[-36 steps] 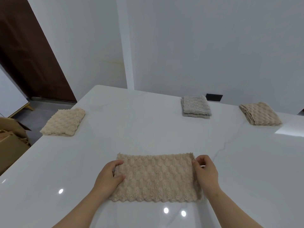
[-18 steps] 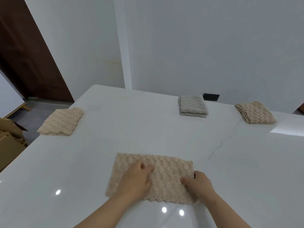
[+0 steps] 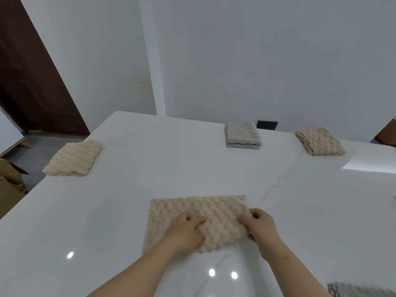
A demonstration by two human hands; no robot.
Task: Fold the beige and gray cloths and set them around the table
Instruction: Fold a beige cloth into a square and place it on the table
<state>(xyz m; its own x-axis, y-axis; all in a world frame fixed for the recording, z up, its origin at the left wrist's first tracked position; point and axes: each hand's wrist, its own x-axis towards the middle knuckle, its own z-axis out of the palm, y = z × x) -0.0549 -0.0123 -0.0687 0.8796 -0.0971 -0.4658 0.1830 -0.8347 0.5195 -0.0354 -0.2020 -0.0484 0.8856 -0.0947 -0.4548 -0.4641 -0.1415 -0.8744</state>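
A beige bubble-textured cloth [image 3: 192,209] lies folded in half on the white table [image 3: 171,168] in front of me. My left hand [image 3: 185,231] presses on its middle with fingers curled. My right hand [image 3: 260,226] grips the cloth's right edge and lifts it off the table, bunching it toward the left. Three folded cloths rest further out: a beige one [image 3: 74,158] at the left edge, a gray one [image 3: 242,135] at the far side, and another beige one [image 3: 320,141] at the far right.
A gray cloth [image 3: 360,291] shows partly at the bottom right corner. A dark brown door [image 3: 32,82] and cardboard boxes [image 3: 10,187] stand left of the table. White walls rise behind the far edge, with a black socket [image 3: 266,124] low down.
My left hand slid from the cloth's left edge to its middle. My right hand took hold of the right edge and began drawing it leftward, so the right end now lifts.
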